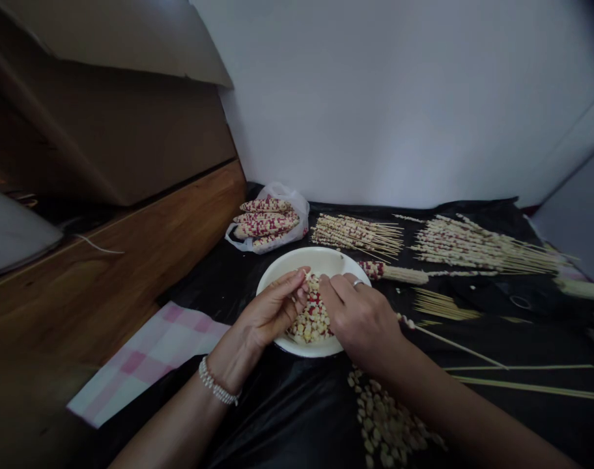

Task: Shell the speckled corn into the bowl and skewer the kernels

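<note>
Both of my hands meet over a white bowl (297, 264) that holds a heap of cream and red beads (311, 320). My left hand (270, 312), with a bead bracelet on its wrist, pinches its fingertips together at the top of the heap. My right hand (360, 319), wearing a ring, has its fingers curled down onto the beads. What either pinch holds is too small to make out. A thin skewer (448, 342) with a few beads on it juts out from under my right hand.
A plastic bag of bead-covered corn cobs (268, 225) lies behind the bowl. Bundles of beaded skewers (358, 233) (477, 246) lie on the black sheet (287, 404). Loose beads (385, 417) lie near my right forearm. A pink checked cloth (145, 358) and a wooden board (106, 273) are on the left.
</note>
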### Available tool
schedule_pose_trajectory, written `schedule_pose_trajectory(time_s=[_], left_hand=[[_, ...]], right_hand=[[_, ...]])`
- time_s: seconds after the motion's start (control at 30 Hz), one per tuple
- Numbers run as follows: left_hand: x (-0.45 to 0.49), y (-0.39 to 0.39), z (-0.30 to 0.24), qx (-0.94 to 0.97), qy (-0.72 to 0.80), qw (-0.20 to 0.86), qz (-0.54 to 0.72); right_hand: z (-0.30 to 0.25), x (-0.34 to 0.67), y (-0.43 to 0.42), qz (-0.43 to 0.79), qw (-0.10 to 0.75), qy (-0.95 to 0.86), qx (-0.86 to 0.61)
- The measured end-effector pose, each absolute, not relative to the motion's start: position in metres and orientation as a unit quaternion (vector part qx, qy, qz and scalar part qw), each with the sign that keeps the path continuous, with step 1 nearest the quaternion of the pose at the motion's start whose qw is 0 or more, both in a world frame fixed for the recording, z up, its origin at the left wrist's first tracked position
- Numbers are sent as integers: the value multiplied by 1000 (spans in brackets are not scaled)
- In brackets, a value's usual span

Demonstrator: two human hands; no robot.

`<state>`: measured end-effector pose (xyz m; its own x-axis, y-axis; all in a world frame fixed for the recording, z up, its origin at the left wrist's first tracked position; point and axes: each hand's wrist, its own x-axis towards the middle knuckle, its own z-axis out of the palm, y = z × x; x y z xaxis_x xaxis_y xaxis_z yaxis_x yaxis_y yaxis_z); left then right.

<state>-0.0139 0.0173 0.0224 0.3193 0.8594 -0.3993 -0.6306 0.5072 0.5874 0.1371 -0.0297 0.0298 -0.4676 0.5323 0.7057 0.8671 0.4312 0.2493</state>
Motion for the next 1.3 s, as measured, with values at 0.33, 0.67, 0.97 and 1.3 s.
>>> schedule_pose_trajectory(time_s=[0.33, 0.67, 0.97, 1.3], left_hand=[[-10, 16, 21, 179, 374, 762, 497], [-38, 33, 32, 73, 330, 741, 581], [-35, 32, 39, 32, 327, 731, 598], [-38, 35, 32, 30, 332, 726, 602]], right_hand=[[29, 137, -26, -301, 268, -805, -435], [70, 163, -33, -173, 151, -787, -573], [81, 194, -29, 68, 114, -822, -553], [80, 194, -29, 93, 117, -820, -552]])
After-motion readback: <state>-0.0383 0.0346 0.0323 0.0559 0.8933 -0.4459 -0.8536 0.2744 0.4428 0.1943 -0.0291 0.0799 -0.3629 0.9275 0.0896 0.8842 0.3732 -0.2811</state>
